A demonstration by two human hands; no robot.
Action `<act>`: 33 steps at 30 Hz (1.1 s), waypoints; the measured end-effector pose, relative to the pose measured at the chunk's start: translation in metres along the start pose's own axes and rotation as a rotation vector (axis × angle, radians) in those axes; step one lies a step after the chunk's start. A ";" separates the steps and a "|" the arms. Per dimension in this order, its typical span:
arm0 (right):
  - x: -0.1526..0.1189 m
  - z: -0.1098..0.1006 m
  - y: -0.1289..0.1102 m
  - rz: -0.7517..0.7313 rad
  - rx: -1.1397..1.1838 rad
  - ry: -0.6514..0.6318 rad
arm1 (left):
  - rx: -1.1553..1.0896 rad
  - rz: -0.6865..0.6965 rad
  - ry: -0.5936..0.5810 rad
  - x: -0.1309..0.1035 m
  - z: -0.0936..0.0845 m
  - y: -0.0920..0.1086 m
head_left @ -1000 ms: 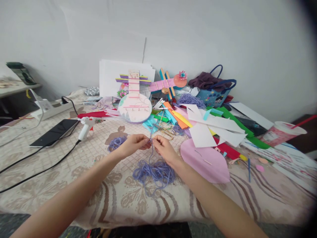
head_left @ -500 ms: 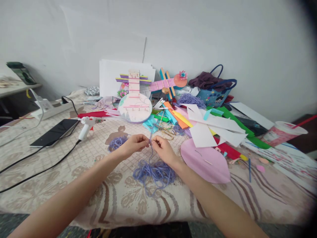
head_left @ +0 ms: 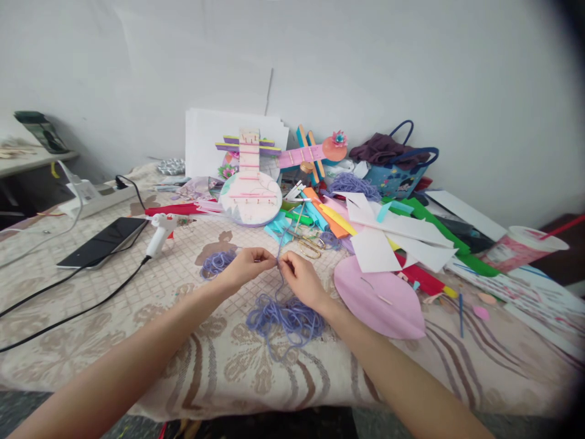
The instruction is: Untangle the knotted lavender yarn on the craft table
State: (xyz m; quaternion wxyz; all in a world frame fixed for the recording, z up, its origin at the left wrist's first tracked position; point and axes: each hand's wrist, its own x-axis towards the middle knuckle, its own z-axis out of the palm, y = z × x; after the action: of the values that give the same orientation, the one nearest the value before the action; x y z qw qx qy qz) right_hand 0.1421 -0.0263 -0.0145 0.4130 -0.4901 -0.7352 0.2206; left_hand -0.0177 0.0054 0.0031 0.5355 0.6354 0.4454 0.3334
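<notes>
My left hand (head_left: 252,266) and my right hand (head_left: 299,274) meet above the middle of the table, fingertips nearly touching. Each pinches the purple yarn between thumb and fingers. From there one strand runs up toward the craft pieces and another drops to a loose heap of purple yarn (head_left: 286,320) below my hands. A smaller yarn bundle (head_left: 218,263) lies beside my left wrist. To the right of my right hand rests a pink oval sheet (head_left: 379,299) with a short stick on it.
A white glue gun (head_left: 159,236), a black phone (head_left: 103,242) and cables lie at the left. Behind stand decorated round craft pieces (head_left: 251,200). Paper scraps (head_left: 375,249), a blue bag (head_left: 395,178) and a cup (head_left: 521,249) with a red straw are at the right.
Both hands stay at nearly the same spot, with fingertips slightly closer together on the yarn. The whole view has shifted very slightly.
</notes>
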 end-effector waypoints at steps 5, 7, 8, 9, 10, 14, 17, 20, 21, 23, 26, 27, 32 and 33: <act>0.000 0.000 -0.002 -0.019 -0.040 -0.016 | -0.004 0.001 0.021 0.000 0.001 0.000; 0.000 -0.001 -0.002 -0.019 -0.056 -0.024 | 0.001 -0.011 0.023 0.001 0.000 -0.001; 0.000 -0.001 -0.002 -0.020 -0.061 -0.025 | 0.005 -0.019 0.024 0.001 0.000 -0.001; 0.000 -0.001 -0.001 -0.022 -0.066 -0.025 | 0.009 -0.025 0.023 0.001 0.000 -0.001; 0.000 -0.001 -0.001 -0.025 -0.069 -0.024 | 0.012 -0.027 0.023 0.001 0.000 -0.001; -0.001 -0.001 0.000 -0.034 -0.079 -0.026 | 0.007 -0.011 0.016 0.001 -0.001 -0.001; -0.001 -0.001 -0.001 -0.021 -0.089 -0.041 | 0.013 -0.005 0.016 0.001 -0.001 -0.001; -0.001 -0.002 -0.003 -0.012 -0.088 -0.053 | 0.022 -0.010 0.014 0.001 -0.002 -0.002; -0.001 -0.002 -0.003 -0.013 -0.084 -0.055 | 0.022 -0.014 0.011 0.002 -0.002 -0.003; 0.000 -0.002 -0.003 -0.017 -0.077 -0.054 | 0.020 -0.022 0.000 0.002 -0.003 -0.004; 0.000 -0.002 -0.002 -0.020 -0.071 -0.053 | 0.007 -0.037 -0.021 0.002 -0.004 -0.004; 0.000 -0.002 -0.002 -0.022 -0.071 -0.054 | 0.000 -0.039 -0.026 0.002 -0.004 -0.003; 0.001 -0.002 0.000 -0.041 -0.060 -0.056 | -0.015 -0.021 0.000 0.001 -0.003 0.000; 0.001 -0.002 0.001 -0.045 -0.050 -0.059 | -0.012 -0.019 0.009 0.001 -0.003 -0.001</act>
State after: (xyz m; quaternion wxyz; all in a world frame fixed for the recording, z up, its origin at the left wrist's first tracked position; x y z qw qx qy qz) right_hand 0.1442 -0.0255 -0.0132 0.3837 -0.4771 -0.7631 0.2071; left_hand -0.0200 0.0074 0.0032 0.5404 0.6264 0.4517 0.3341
